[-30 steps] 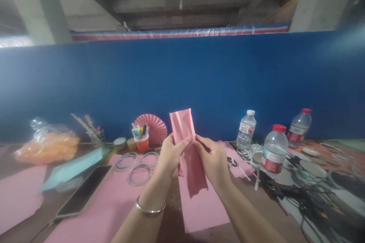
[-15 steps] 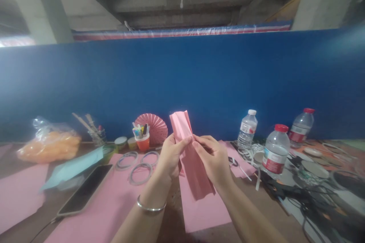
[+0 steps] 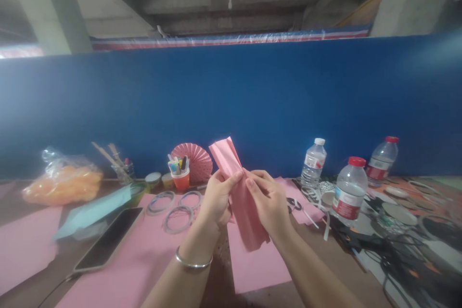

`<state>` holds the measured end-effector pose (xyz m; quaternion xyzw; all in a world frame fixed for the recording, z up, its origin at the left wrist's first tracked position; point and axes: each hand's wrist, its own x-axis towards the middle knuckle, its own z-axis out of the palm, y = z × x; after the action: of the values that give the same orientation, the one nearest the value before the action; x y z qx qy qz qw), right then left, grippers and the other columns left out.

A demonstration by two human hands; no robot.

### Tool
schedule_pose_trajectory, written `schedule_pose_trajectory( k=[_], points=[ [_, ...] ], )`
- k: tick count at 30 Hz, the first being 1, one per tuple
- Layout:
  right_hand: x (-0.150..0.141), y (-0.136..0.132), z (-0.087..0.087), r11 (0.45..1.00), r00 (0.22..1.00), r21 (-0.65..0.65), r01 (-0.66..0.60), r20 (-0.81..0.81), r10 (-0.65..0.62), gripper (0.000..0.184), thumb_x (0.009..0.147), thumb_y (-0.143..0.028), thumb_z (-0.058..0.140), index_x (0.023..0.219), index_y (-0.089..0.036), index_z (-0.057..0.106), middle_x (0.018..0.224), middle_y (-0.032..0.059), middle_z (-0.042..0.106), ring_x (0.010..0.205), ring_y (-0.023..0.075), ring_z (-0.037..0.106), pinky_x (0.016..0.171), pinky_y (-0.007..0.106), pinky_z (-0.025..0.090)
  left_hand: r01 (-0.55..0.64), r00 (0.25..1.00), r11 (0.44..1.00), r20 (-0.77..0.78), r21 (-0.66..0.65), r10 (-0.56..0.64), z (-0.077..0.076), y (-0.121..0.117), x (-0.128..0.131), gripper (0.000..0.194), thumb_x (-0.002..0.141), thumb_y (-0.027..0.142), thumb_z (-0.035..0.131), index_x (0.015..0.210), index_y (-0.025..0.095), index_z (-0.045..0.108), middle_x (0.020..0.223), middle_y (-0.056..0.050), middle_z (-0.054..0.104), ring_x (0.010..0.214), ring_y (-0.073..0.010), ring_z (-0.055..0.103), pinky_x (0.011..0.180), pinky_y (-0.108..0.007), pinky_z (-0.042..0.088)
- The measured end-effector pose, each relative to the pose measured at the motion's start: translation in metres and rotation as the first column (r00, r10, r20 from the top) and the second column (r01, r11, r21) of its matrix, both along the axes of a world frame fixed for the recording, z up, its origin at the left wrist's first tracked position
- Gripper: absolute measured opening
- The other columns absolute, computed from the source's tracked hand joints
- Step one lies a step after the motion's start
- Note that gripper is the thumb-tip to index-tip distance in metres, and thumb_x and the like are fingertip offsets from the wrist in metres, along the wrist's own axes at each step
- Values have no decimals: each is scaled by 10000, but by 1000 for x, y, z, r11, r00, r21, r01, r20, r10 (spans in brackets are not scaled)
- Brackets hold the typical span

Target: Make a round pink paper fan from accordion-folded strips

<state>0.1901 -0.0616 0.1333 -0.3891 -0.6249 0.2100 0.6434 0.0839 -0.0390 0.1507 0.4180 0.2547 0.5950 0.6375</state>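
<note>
A folded strip of pink paper [image 3: 245, 216] is held up at the centre, tilted with its upper end leaning left. My left hand [image 3: 220, 197] grips its left edge, thumb pressed on the front face. On the opposite edge, my right hand [image 3: 269, 197] pinches the paper between thumb and fingers, close to the left thumb. Creases run lengthwise down the strip. Beneath my hands, a flat pink sheet [image 3: 258, 274] lies on the brown table [image 3: 216, 269]. The fingers behind the paper are partly hidden.
Left of my hands lie grey rings [image 3: 178, 220], a phone [image 3: 110, 240] and a light blue sheet [image 3: 96, 211]. A pink paper fan [image 3: 197, 163] stands behind a pen cup [image 3: 180, 181]. Water bottles [image 3: 350, 190], black cables [image 3: 391, 260] and scissors [image 3: 294, 204] are on the right.
The pink paper's upper end has tipped slightly left and its folds have drawn narrower. Both hands keep their hold, with the right fingers shifted a little.
</note>
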Motion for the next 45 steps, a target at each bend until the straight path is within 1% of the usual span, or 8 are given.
schedule_pose_trajectory(
  k=[8,14,25,33,36,39,42,45],
  points=[
    [-1,3,-5,996,995,-14,-92,-29,91,263,819,-276,487,1039,-248,629,886,32,590,818,171,551,733,286,425,15,997,998,81,-64,-10,-1,1,0,214,609,168,703,701,124,514,589,-5,609,539,-112,592,558,-230,484],
    [-2,3,-4,990,981,-120,-73,-188,50,146,732,-295,598,828,-193,638,787,22,656,735,175,598,691,298,464,-75,997,997,8,-22,75,-3,2,1,216,628,190,694,775,112,557,627,-3,590,544,-96,570,552,-224,469],
    [0,3,-1,982,999,-188,-11,-51,2,185,742,-340,571,768,-172,644,716,31,663,677,176,605,628,271,458,-119,991,992,-60,42,122,-6,1,1,238,601,188,706,776,119,560,644,-11,590,559,-113,570,553,-236,459],
    [-1,5,-2,967,995,-244,-66,62,84,110,704,-197,553,774,-185,637,732,11,664,672,166,598,592,253,438,-224,957,969,-164,107,240,-2,8,-15,268,593,234,713,794,102,595,578,-18,591,492,-125,558,481,-238,451],
    [-1,7,-3,930,981,-318,-183,-5,192,130,672,-154,559,778,-179,631,713,7,656,683,168,595,589,250,431,-301,945,947,-97,111,312,-1,12,-20,237,620,256,696,762,100,586,587,-25,596,507,-130,568,496,-245,460],
    [-2,10,-5,850,929,-382,-362,-225,295,104,665,-184,604,764,-162,626,714,14,653,663,152,588,586,240,428,-330,944,935,37,131,329,2,12,-22,204,638,223,686,772,113,578,653,-29,618,590,-127,594,560,-232,475],
    [-2,13,-7,766,823,-381,-518,-467,324,165,657,-238,654,801,-164,624,744,16,652,644,133,583,577,230,430,-306,949,944,121,120,293,4,12,-22,206,636,206,689,784,123,573,683,-32,629,643,-136,609,609,-242,486],
    [0,13,-8,697,688,-303,-649,-625,368,360,641,-227,687,988,-217,594,897,22,650,732,138,601,642,243,453,-282,956,952,113,116,270,4,13,-23,213,635,214,692,788,119,579,683,-33,626,623,-128,603,591,-233,483]
  ],
)
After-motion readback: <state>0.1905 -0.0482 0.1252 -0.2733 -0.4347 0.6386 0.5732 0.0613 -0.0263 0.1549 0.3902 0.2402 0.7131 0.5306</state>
